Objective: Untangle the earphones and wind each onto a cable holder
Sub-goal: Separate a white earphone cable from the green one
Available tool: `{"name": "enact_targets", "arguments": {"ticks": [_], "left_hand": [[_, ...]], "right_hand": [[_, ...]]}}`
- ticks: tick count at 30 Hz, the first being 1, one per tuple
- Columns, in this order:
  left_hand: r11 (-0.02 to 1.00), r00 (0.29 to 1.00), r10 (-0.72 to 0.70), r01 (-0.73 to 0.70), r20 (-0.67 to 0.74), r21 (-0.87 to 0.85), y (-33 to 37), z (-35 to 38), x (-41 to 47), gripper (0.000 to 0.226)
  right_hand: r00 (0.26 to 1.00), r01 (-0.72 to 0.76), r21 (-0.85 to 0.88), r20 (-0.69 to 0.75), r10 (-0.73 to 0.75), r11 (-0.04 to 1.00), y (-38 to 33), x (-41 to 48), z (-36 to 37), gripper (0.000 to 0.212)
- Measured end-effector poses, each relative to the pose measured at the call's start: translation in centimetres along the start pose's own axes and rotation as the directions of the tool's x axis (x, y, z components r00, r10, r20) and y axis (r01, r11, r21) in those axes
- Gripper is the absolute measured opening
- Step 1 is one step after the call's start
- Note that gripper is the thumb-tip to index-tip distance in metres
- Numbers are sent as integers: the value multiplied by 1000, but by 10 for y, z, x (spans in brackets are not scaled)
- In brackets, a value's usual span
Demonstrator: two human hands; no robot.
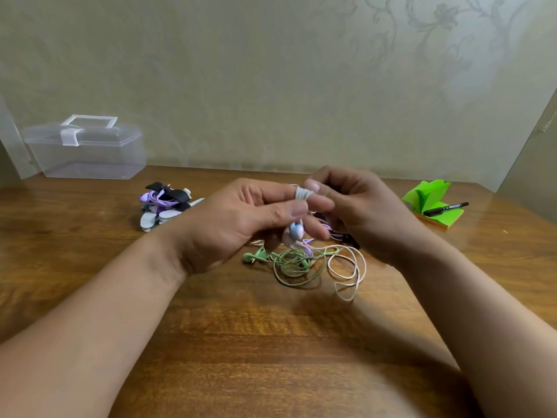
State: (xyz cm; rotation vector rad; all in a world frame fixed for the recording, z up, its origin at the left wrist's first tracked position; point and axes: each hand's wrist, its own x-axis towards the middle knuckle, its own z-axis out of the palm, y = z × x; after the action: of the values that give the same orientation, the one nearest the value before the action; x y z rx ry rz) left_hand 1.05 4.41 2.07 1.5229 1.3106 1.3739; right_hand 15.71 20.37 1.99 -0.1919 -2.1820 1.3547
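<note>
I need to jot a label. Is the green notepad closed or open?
Open: the green notepad has its upper sheets fanned up off the stack; a black pen lies across the flat part.

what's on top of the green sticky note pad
A black marker lies across the green sticky note pad, beside its fanned-up sheets. The strip of pad under the marker is covered.

A beige wall [241, 70] fills the upper half of the view, with a faint floral scroll pattern [443, 19] towards its upper right. Below it, a wooden table [241, 342] with glossy brown grain stretches to the near edge. Soft, even light leaves a pale sheen on the wood. A plain angled panel [536, 164] stands at the far right.
</note>
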Motion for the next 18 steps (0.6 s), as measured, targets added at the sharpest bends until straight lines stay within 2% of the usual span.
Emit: {"name": "enact_targets", "arguments": {"ticks": [2, 5, 8, 12, 15, 18], "left_hand": [[991, 997, 14, -25, -78, -133, 0, -2, 2, 31], [989, 983, 27, -53, -183, -141, -5, -8, 6, 35], [995, 963, 28, -52, -270, -81, -8, -12, 9, 35], [999, 943, 44, -47, -330, 1, -10, -14, 10, 27], [989, 940, 55, -6, -337, 147, -12, -14, 9, 26], [950, 944, 45, 61, -326, 307, -15, -11, 9, 25]], "right_hand": [[1000, 9, -17, 25, -9, 1000, 3, 0, 9, 20], [999, 29, -147, 38, -24, 989, 0, -3, 18, 21], [999, 0, -344, 39, 14, 939, -1, -4, 21, 25], [995, -36, -413, 73, 73, 910, -5, -6, 21, 28], [995, 16, -519, 94, 39, 855, -5, -6, 21, 32], [999, 39, -645, 45, -13, 763, -5, -6, 17, 30]]}}
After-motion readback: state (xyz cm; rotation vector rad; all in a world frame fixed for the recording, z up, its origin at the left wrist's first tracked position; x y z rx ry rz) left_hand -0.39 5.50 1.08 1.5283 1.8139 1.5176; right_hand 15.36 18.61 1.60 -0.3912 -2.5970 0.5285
